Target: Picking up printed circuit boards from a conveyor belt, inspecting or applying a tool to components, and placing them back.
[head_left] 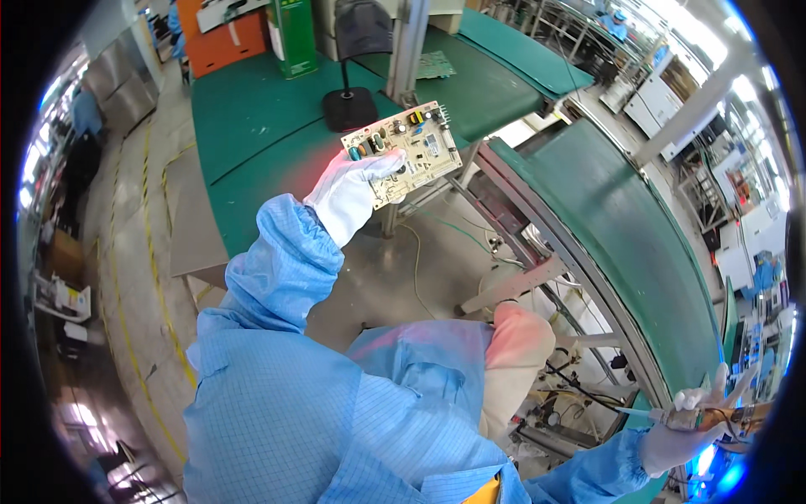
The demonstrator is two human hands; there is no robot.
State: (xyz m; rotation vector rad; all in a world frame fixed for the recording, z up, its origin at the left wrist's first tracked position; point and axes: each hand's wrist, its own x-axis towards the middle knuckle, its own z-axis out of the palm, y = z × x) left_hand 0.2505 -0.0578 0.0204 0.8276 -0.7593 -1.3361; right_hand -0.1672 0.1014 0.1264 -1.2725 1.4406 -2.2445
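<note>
Green-matted benches [252, 126] filled the far left, and a green conveyor belt [638, 235] curved down the right side. Between them, the left hand [348, 197], in a white glove, held a circuit board [405, 149] raised above the floor, its fingers closed on the board's left edge. The component side was tilted toward the wearer, probably for inspection. A black lamp base [348, 107] stood on the bench behind it. At the near right, the right hand [684, 424] gripped a slender tool [663, 414], held away from the board; its tip could not be made out.
</note>
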